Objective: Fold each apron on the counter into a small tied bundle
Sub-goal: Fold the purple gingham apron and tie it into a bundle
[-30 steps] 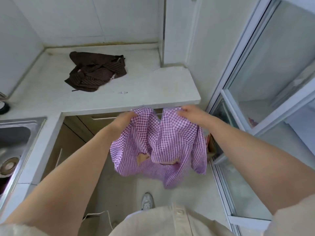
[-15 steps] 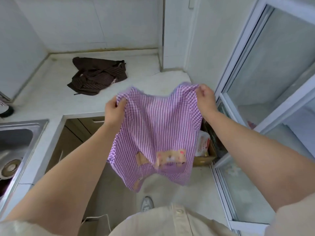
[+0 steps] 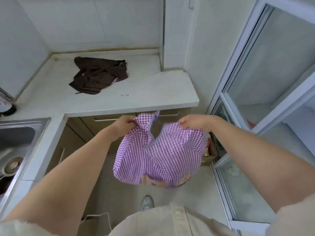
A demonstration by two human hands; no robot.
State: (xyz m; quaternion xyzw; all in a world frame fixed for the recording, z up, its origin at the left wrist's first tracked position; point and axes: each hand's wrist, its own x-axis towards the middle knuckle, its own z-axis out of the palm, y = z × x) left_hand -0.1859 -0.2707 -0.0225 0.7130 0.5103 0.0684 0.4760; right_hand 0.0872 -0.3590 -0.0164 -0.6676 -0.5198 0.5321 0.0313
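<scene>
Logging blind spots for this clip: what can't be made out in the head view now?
Head view:
- purple checked apron: ties mostly lost in its own hanging folds.
- left hand and right hand: fingertips buried in that cloth.
- brown striped apron: crumpled, ties untraceable.
- sink: cut off by the left edge.

The person wore a cream button-front shirt [image 3: 170, 223], one pale button [image 3: 178, 210] showing on its placket, with its sleeves [image 3: 296, 217] ending high on the arms. The left hand [image 3: 122, 125] and right hand [image 3: 192, 123] were bare, and a light grey shoe [image 3: 147, 202] showed below.
</scene>
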